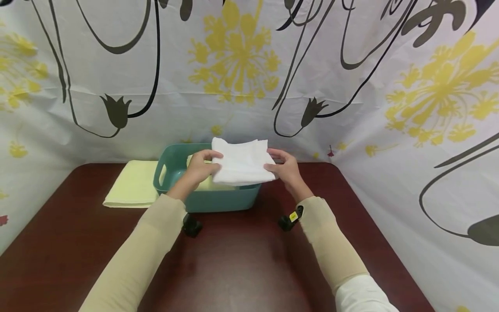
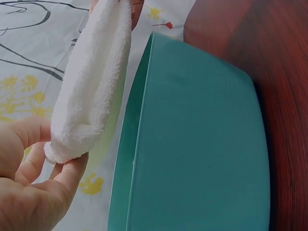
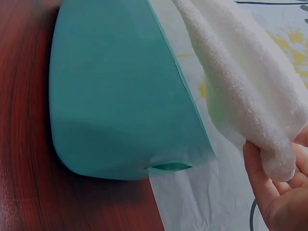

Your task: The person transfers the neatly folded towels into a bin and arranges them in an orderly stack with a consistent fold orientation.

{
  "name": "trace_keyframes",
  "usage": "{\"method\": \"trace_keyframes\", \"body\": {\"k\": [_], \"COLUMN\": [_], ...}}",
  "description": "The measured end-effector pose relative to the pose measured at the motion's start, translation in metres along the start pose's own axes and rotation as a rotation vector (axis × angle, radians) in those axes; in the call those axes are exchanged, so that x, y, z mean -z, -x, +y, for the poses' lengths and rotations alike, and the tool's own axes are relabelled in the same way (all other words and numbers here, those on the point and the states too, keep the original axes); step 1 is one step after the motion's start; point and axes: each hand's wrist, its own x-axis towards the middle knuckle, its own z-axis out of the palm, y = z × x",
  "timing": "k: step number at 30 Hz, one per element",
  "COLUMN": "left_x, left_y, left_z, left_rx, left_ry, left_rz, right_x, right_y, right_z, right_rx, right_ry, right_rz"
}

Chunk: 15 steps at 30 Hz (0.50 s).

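Observation:
A folded white towel (image 1: 242, 162) is held level above the teal basket (image 1: 222, 201), hiding much of the basket's right side. My left hand (image 1: 198, 168) pinches the towel's left edge, thumb on top in the head view. At the opposite edge my right hand (image 1: 287, 168) grips it the same way. The left wrist view shows the towel's thick fluffy folds (image 2: 91, 82) between thumb and fingers, over the basket's rim. Pale yellow cloth (image 1: 210, 183) shows inside the basket beneath the white towel.
A folded pale yellow towel (image 1: 134, 184) lies on the dark red-brown wooden table (image 1: 238, 260), left of the basket. Behind the table's back edge hangs a white curtain (image 1: 175, 117) with yellow and dark floral prints, which also runs along the right side.

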Motion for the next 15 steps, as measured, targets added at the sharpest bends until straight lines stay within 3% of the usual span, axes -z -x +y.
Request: {"method": "trace_keyframes", "body": {"k": [9,15], "left_x": [0.010,0.021], "left_y": [0.003,0.004], "left_z": [-0.004,-0.009], "left_rx": [-0.008,0.007], "left_ry": [-0.007,-0.011], "left_rz": [0.002,-0.032], "right_x": [-0.011,-0.019], "right_y": [-0.006,-0.010], "right_z": [0.001,0.001], "right_rx": [-0.013,-0.019], "right_ry": [0.012,0.023], "right_rz": [-0.039,-0.085]}}
